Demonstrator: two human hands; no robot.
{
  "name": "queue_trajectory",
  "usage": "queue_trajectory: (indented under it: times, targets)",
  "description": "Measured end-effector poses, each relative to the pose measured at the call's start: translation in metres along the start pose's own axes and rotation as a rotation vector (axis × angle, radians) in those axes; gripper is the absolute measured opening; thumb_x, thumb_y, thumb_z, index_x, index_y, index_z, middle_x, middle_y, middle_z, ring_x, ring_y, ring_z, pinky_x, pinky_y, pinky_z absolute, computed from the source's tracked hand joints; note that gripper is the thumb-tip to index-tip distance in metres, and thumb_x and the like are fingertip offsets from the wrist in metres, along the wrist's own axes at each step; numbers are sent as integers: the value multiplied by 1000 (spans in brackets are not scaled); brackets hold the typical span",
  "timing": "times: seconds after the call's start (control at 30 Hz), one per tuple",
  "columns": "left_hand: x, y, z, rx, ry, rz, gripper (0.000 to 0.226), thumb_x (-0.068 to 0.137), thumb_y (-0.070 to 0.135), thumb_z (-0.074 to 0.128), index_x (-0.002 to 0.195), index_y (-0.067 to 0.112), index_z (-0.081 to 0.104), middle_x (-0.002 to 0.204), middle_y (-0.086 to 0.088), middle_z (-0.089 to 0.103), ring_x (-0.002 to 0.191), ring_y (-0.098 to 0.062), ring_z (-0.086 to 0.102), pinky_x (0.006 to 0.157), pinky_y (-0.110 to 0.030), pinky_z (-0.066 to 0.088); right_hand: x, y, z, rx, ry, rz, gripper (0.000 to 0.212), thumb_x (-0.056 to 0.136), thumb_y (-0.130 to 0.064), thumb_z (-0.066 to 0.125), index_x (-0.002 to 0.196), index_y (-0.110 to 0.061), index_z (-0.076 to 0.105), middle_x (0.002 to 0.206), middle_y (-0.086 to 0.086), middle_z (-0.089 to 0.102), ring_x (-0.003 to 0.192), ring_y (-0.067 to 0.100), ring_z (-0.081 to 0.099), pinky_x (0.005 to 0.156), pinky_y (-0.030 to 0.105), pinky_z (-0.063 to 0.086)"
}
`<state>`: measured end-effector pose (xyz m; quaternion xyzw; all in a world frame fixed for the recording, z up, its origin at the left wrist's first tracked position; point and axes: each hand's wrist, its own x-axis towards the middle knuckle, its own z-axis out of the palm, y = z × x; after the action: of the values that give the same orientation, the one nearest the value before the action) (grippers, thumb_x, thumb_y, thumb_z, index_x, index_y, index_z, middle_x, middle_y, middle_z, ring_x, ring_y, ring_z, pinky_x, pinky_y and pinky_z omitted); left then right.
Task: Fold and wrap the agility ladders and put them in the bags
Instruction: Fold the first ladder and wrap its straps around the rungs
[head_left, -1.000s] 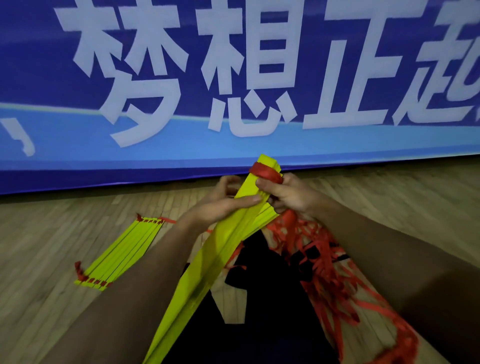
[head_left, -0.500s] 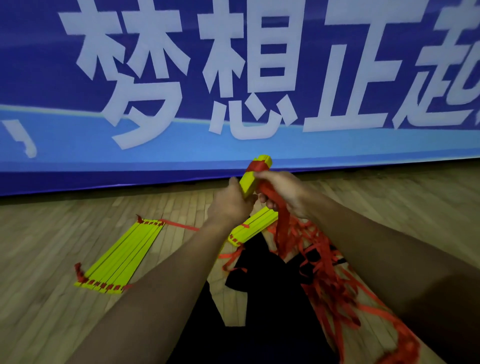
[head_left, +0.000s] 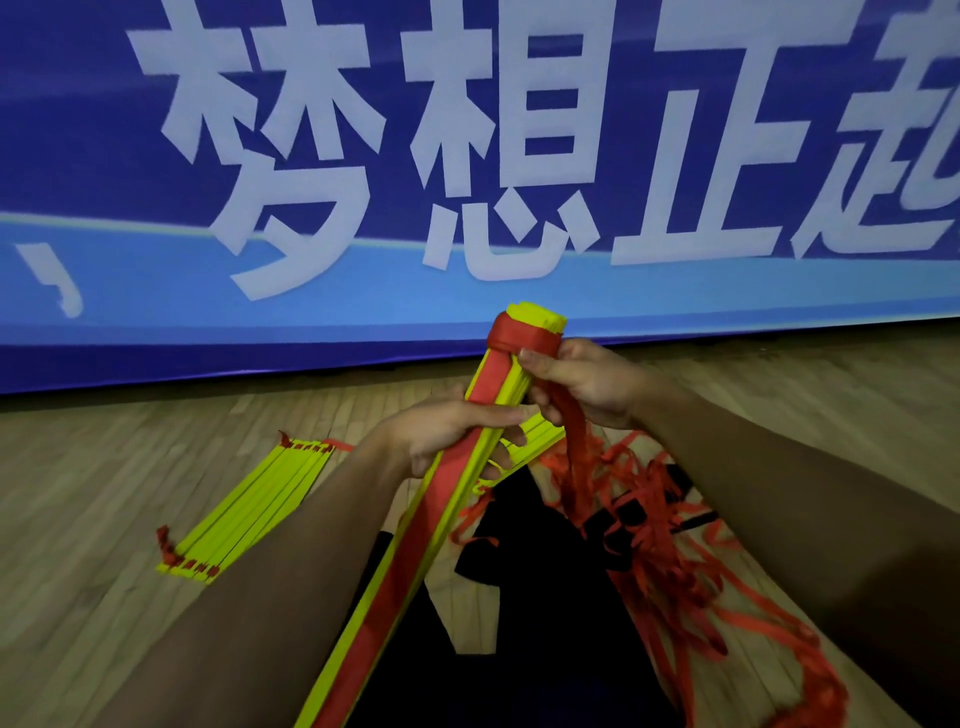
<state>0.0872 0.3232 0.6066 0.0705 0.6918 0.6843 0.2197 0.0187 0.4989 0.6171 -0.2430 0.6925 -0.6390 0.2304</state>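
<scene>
The stacked yellow rungs form a long bundle tilted up from the lap, a red strap wound round its top end. The left hand grips the bundle mid-length; the right hand pinches the strap just below the winding, its loose tail tangled over the floor.

- Wall banner: fills the upper half of the view; deep blue field over a lighter blue band, darker strip along the bottom edge.
- Large white Chinese characters run across the deep blue; some are cut off at the top and right edges.
- Small white punctuation mark at far left, on the lighter band.
- Floor: pale wooden boards, meeting the banner's lower edge.
</scene>
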Motion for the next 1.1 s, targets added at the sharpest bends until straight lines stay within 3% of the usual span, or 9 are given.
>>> queue_trajectory:
  times: [0.17, 0.33, 0.47, 0.63, 0.7, 0.8, 0.9, 0.97, 1.1]
  targets:
    - [30, -5, 2, 292, 474, 130, 18, 89, 13, 72, 85, 18, 55, 57, 8, 59, 47, -11, 55, 54, -28, 48, 6, 2, 5, -315, 270, 51, 48, 99, -43, 54, 71, -5, 60, 54, 7, 55, 36, 12, 48, 42, 23, 38]
    - [48, -13, 16, 921, 779, -6, 48, 88, 34, 65, 122, 12, 38, 107, -18, 65, 101, -38, 63, 74, -40, 49, 17, -1, 22, -536, 399, 69, 59, 90, -60, 57, 58, -11, 60, 45, 3, 58, 40, 15, 56, 47, 25, 45]
    - [44, -13, 24, 900, 598, 53, 57, 86, 42, 68, 116, 11, 31, 106, -10, 60, 98, -30, 62, 70, -34, 43, 17, 3, 16, -319, 482, 80, 46, 88, -42, 71, 57, -12, 54, 42, 1, 48, 36, 14, 46, 45, 27, 36]
    - [10, -4, -2, -115, 241, 67, 44, 83, 23, 75, 117, 9, 51, 90, -6, 69, 70, -18, 69, 65, -34, 55, 4, 0, 0, 18, 111, -8, 30, 88, -30, 66, 68, -11, 55, 51, 0, 47, 39, 12, 44, 44, 23, 38]
    - [-2, -7, -5, -210, 0, -50, 32, 83, 28, 67, 110, 11, 61, 86, -9, 70, 67, -24, 70, 62, -36, 57, 4, 0, -1, 55, 42, -24, 29, 80, -34, 66, 69, -9, 57, 53, 2, 50, 41, 13, 47, 49, 25, 42]
    - [2, -8, -2, -222, 26, -42, 21, 86, 26, 71, 100, 15, 60, 68, -4, 58, 50, -19, 53, 49, -26, 46, 6, 2, -2, -67, 162, -22, 38, 86, -38, 65, 68, -5, 60, 50, 4, 55, 38, 14, 49, 46, 26, 41]
    - [24, -5, 3, 133, 410, 54, 13, 93, 19, 67, 93, 18, 54, 66, 0, 56, 54, -17, 49, 52, -26, 43, 10, 4, 0, -222, 296, 31, 44, 96, -40, 60, 75, -1, 62, 52, 6, 58, 38, 14, 51, 47, 27, 40]
    - [40, -7, 1, 524, 660, 72, 23, 93, 27, 66, 101, 16, 46, 83, -5, 60, 72, -25, 58, 64, -34, 45, 12, -1, 9, -236, 307, 55, 48, 97, -46, 57, 73, -4, 61, 54, 8, 59, 41, 16, 54, 49, 27, 41]
    - [49, -13, 21, 1017, 736, -52, 57, 93, 37, 59, 132, 9, 28, 126, -21, 57, 116, -41, 56, 83, -41, 44, 19, -10, 23, -274, 414, 79, 51, 88, -59, 62, 69, -11, 61, 52, 7, 56, 39, 17, 52, 41, 22, 37]
